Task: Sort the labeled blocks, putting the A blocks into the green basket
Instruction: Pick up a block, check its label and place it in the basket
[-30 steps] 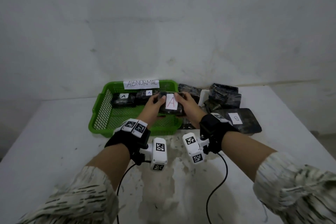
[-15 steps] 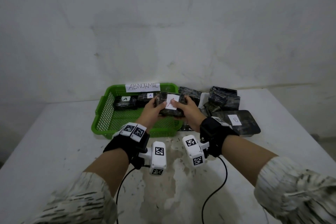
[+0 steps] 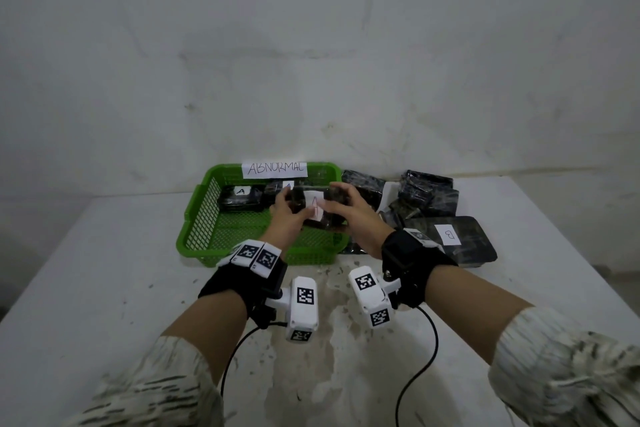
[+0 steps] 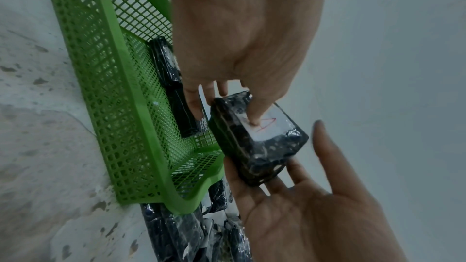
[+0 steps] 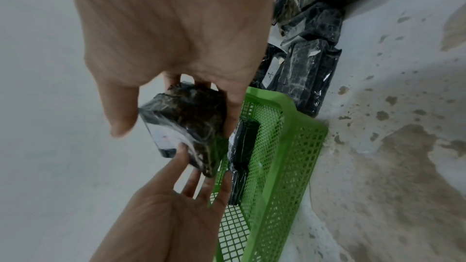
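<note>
A black wrapped block with a red A on its white label (image 3: 313,206) hangs over the right part of the green basket (image 3: 194,229). My left hand (image 3: 294,210) pinches its left end, thumb pressed on the label (image 4: 254,121) and fingers beneath. My right hand (image 3: 334,204) holds the other end of the A block (image 5: 191,119), fingers curled round it and thumb slightly raised (image 4: 320,132). Two more A blocks (image 3: 240,196) lie along the basket's far wall.
A paper sign reading ABNORMAL (image 3: 274,168) is fixed to the basket's back rim. Right of the basket lies a pile of black wrapped blocks (image 3: 426,194), one flat with a B label (image 3: 450,236). Behind stands a white wall (image 3: 311,45).
Both hands carried the A block a little left and down, further over the basket. The right thumb has come slightly off the block.
</note>
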Tool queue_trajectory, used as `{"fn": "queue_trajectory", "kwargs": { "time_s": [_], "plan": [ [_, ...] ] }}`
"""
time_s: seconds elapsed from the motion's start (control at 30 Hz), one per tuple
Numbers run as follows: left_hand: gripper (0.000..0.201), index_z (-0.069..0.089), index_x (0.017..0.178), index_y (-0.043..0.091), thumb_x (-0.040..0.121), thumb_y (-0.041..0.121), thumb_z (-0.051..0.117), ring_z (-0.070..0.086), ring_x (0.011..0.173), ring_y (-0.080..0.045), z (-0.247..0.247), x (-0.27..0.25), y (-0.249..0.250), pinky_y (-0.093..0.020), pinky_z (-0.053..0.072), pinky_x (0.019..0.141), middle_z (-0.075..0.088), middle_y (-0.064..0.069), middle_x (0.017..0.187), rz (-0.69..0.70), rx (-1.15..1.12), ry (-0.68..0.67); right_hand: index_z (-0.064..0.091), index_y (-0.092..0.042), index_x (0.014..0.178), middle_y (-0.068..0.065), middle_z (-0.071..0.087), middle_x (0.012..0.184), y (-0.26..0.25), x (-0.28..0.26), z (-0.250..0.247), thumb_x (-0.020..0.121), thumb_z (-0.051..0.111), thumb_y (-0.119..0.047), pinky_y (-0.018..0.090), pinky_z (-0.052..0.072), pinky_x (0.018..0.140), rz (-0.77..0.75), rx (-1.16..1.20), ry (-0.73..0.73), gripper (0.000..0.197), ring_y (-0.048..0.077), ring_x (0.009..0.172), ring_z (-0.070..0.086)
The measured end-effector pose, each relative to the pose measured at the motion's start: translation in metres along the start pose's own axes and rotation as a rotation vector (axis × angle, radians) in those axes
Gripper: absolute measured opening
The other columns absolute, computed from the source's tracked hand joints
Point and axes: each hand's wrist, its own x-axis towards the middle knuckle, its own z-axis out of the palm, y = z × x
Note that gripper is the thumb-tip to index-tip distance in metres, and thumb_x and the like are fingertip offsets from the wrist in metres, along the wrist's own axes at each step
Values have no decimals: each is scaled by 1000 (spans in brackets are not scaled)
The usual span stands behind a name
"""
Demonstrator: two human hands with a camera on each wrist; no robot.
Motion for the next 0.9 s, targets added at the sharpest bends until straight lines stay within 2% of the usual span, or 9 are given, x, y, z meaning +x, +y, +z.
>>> {"fn": "queue_trajectory", "kwargs": {
  "time_s": [0.1,0.23,0.3,0.37,0.5,0.67,0.73,0.8,0.9],
  "plan": [
    [65,27,131,18,81,9,68,41,113,-26,-3,2,1,-46,49,93,26,-15,134,12,53,189,48,-17,132,-9,55,114,-4,-3,3,100,47,-26,41,49,99,-34,76,-40,33,8,102,55],
    [30,31,126,9,98,12,42,59,86,-23,-7,-2,9,-35,51,68,56,-19,113,-56,-262,2,64,-17,103,4,59,120,-4,-1,4,98,47,-6,27,49,89,-150,-24,-20,21,17,109,56],
    [36,37,131,9,101,28,33,62,91,-25,-9,-3,9,-35,52,68,59,-22,117,-94,-347,-54,65,-21,95,9,57,122,-1,1,2,86,56,11,23,47,87,-192,-140,-7,34,18,111,53],
    [45,38,133,11,100,40,34,61,101,-30,-9,-6,9,-38,54,68,56,-23,123,-100,-352,-82,62,-22,96,2,58,113,1,0,2,78,55,20,22,48,85,-181,-201,-35,46,12,107,53],
    [57,28,137,7,92,26,56,51,119,-32,-9,-4,8,-47,50,91,45,-18,136,-95,-258,-24,57,-14,97,1,61,97,4,-5,0,82,48,19,18,49,77,-130,-198,-92,38,6,93,56],
    [49,30,141,6,96,16,47,50,119,-35,-5,-11,9,-35,49,78,46,-20,135,-87,-194,-93,55,-20,94,1,56,84,4,5,0,87,59,2,28,42,73,-63,-29,113,24,15,81,55],
    [47,31,142,7,97,14,44,50,119,-34,-3,-12,10,-36,48,82,47,-20,134,-78,-195,-115,50,-21,107,5,56,100,5,11,2,85,69,-17,35,48,86,-9,3,198,29,18,93,58],
    [46,34,142,9,97,15,43,51,115,-30,-1,-13,11,-40,47,92,48,-18,135,-65,-186,-144,44,-23,125,9,52,124,6,14,1,79,74,-38,43,45,102,43,-23,197,56,22,114,56],
    [44,38,141,14,98,19,42,50,120,-27,0,-13,11,-45,42,103,49,-15,136,-54,-185,-190,34,-21,139,3,50,130,1,7,7,93,57,-44,42,43,104,137,-52,45,56,20,118,51]
  ]
}}
